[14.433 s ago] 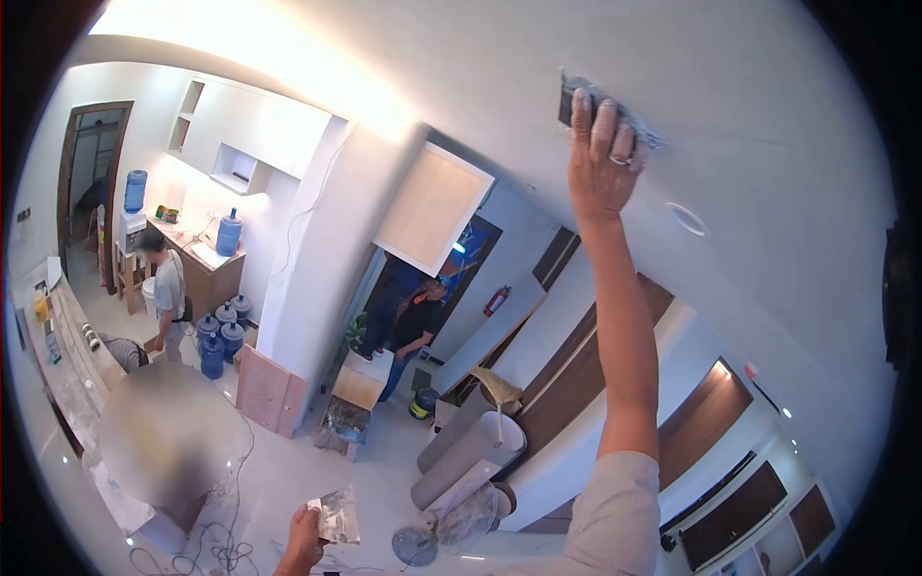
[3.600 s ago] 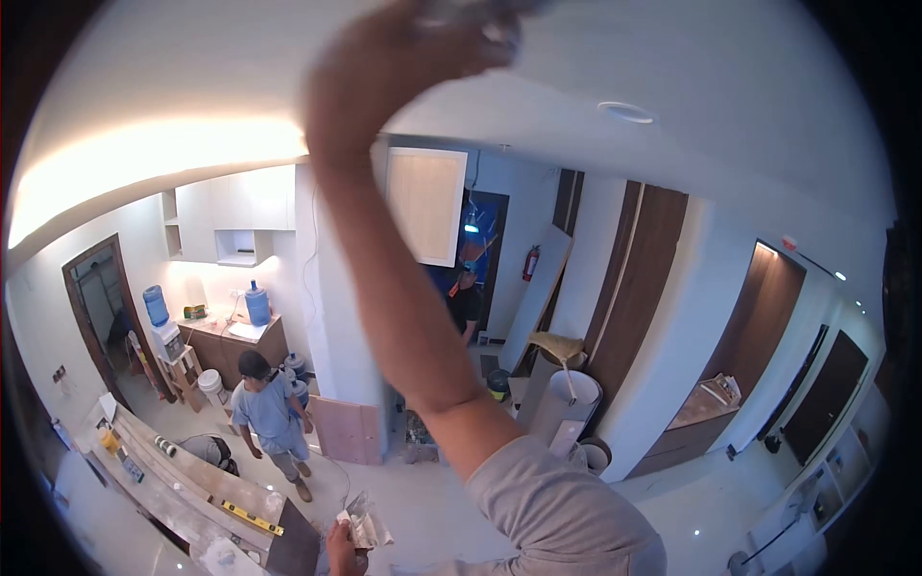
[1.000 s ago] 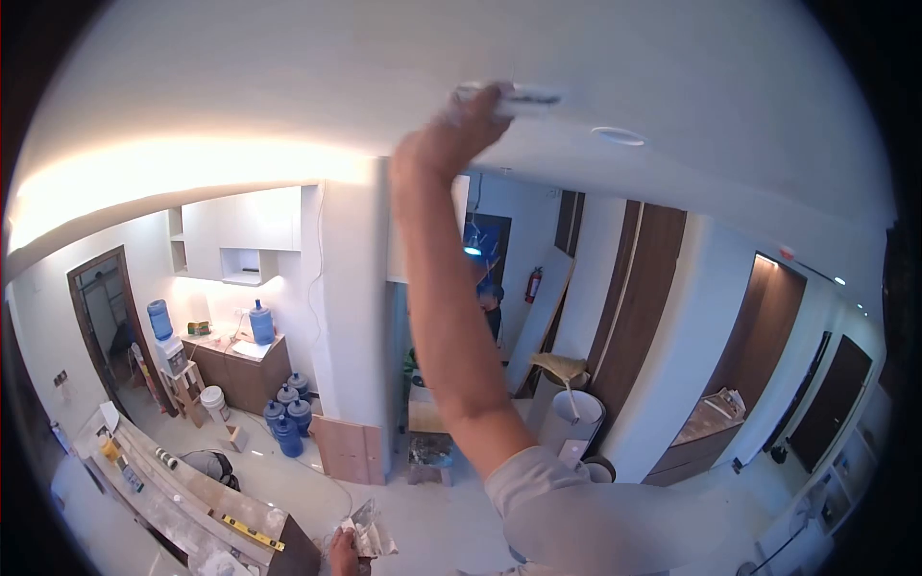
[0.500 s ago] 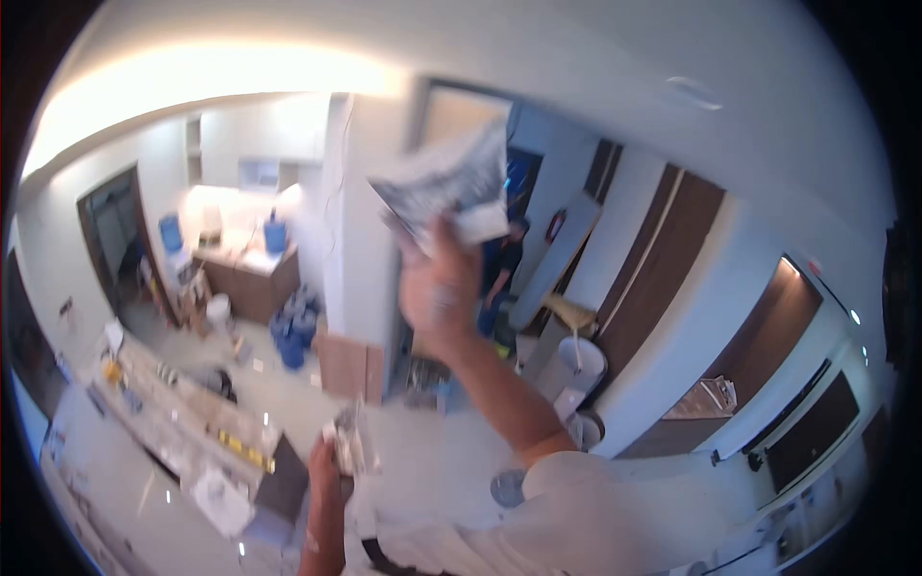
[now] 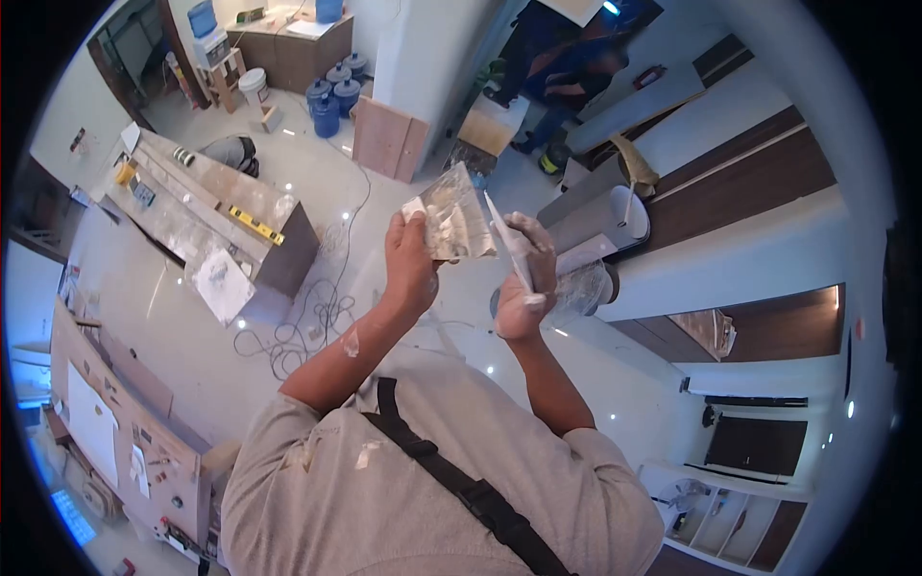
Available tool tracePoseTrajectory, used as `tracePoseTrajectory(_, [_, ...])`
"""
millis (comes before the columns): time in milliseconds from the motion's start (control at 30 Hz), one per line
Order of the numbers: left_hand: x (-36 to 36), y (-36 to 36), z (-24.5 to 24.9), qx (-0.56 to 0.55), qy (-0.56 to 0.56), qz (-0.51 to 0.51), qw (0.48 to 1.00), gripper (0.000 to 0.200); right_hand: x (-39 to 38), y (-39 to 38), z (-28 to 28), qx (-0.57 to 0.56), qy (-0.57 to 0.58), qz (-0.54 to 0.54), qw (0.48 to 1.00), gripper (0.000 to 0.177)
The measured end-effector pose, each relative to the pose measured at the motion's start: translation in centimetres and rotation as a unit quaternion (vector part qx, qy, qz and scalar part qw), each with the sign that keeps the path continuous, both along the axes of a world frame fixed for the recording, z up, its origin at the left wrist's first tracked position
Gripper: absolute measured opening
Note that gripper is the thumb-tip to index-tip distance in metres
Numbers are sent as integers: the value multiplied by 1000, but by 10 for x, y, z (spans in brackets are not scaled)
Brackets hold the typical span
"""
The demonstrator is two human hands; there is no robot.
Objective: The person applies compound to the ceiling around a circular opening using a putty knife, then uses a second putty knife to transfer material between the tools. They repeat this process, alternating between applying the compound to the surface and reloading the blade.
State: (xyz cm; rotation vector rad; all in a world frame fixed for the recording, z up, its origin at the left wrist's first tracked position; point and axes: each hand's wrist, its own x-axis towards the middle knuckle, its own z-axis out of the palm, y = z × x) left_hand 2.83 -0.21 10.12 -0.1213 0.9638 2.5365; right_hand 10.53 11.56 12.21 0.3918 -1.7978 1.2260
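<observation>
My left hand (image 5: 410,254) is closed on the corner of a thin, shiny square metal plate (image 5: 458,219), smeared with a pale paste like putty. Its face is turned toward me in front of my chest. Close on its right, my right hand (image 5: 528,274) grips a second thin flat plate (image 5: 509,242), seen almost edge-on and coated whitish. The edges of the two plates come near each other. White smudges mark both hands and the left forearm.
A long dusty bench (image 5: 206,206) with a yellow spirit level (image 5: 256,225) stands to the left. Cables (image 5: 307,326) lie coiled on the floor. Blue water jugs (image 5: 327,115) and a leaning board (image 5: 386,139) are ahead. Another person (image 5: 581,86) is beyond, near a grey bin (image 5: 629,216).
My right hand has come down from near the ceiling with its plate, to beside the left one. My left hand has risen with its plate, and the view has tilted downward.
</observation>
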Motion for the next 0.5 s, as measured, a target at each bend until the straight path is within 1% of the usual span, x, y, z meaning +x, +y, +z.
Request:
tracePoseTrajectory(100, [3, 1, 2, 16, -9, 0, 1000, 17, 4, 7, -5, 188, -27, -31, 981, 58])
tracePoseTrajectory(200, [2, -3, 5, 18, -19, 2, 1000, 18, 7, 15, -14, 201, -87, -63, 974, 52])
tracePoseTrajectory(233, [2, -4, 4, 16, -21, 1, 1000, 19, 6, 20, -14, 225, -94, -84, 966, 48])
tracePoseTrajectory(333, [-3, -8, -9, 24, -21, -5, 999, 19, 5, 51, -14, 320, -123, -93, 935, 39])
tracePoseTrajectory(433, [-8, -21, -9, 5, -50, -25, 998, 19, 7, 86, 6, 450, -206, -113, 862, 31])
tracePoseTrajectory(500, [-19, -35, -14, -22, -24, -90, 995, 21, 9, 99, 26, 429, -216, -70, 874, 30])
